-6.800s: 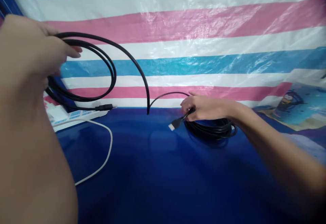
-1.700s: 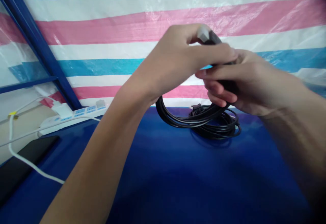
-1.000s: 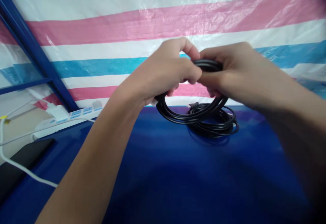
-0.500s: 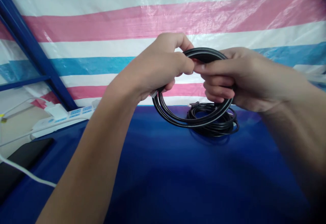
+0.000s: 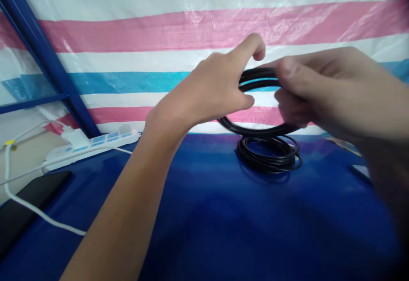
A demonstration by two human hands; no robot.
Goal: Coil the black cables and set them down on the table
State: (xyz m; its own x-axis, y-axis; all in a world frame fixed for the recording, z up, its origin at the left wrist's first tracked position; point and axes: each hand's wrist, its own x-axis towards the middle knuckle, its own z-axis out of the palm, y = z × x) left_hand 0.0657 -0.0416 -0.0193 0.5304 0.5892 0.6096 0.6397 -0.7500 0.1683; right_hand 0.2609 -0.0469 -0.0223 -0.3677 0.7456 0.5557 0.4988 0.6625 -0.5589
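Observation:
Both hands hold a coiled black cable (image 5: 255,81) in the air above a blue table (image 5: 204,213). My left hand (image 5: 220,89) grips the coil's left side, its index finger raised and curled above the loop. My right hand (image 5: 316,89), blurred by motion, closes on the coil's right side with the thumb on top. A second coil of black cable (image 5: 268,155) lies flat on the table just below the held one.
A white power strip (image 5: 92,142) with a white cord (image 5: 38,217) lies at the table's left edge. A dark flat object (image 5: 22,204) sits at the far left. A striped pink, white and blue tarp (image 5: 191,30) hangs behind, with a blue frame post (image 5: 47,59).
The held coil has tilted flatter and shifted right. My left index finger has lifted off the loop. Earlier the cable was loose and long; it is now gathered into a small coil.

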